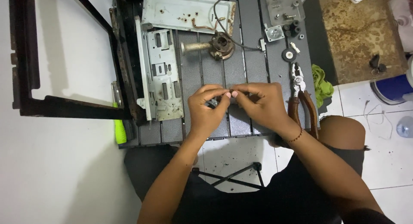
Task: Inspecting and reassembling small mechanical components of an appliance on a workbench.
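Observation:
My left hand (206, 110) and my right hand (260, 105) meet over a dark grey ribbed metal panel (241, 67). Together their fingertips pinch a small dark part (214, 103); most of it is hidden by the fingers, so its shape is unclear. A thin cord bracelet circles my right wrist. Just right of my right hand lie pliers (301, 97) with reddish-brown handles.
A brass burner with a pipe (215, 45) and a black wire sit farther up the panel. A grey slotted bracket (161, 73) and a rusty white plate (187, 11) lie left and above. Small knobs and screws (290, 30), a green rag (322, 84), a black frame (26, 56), a blue bucket (393, 88).

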